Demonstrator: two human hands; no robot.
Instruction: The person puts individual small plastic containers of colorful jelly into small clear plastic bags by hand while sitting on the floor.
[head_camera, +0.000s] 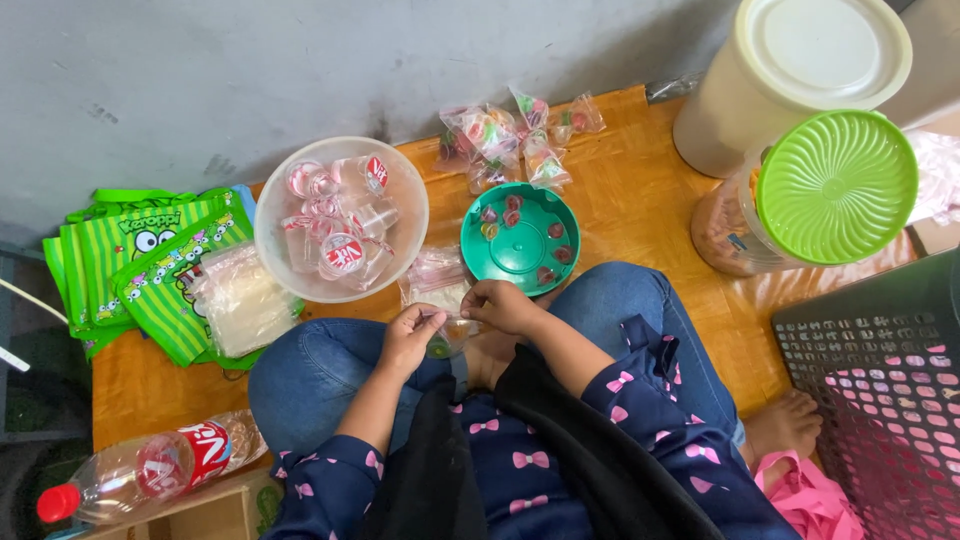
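I sit cross-legged on a wooden floor. My left hand (408, 335) and my right hand (503, 305) both pinch a small clear plastic bag (446, 322) with colourful sweets inside, held over my lap. Just beyond it lies a teal lid-like dish (520, 240) with several small jelly cups around its rim. A clear plastic bowl (340, 220) of small sealed cups stands to the left of the dish. Several filled clear bags (510, 140) lie piled by the wall.
Green cartoon-print bags (150, 265) with a stack of empty clear bags (240, 300) on them lie at left. A plastic bottle (150, 470) lies near left. A jar with a green lid (820, 195), a cream bucket (790, 70) and a dark basket (880, 380) stand at right.
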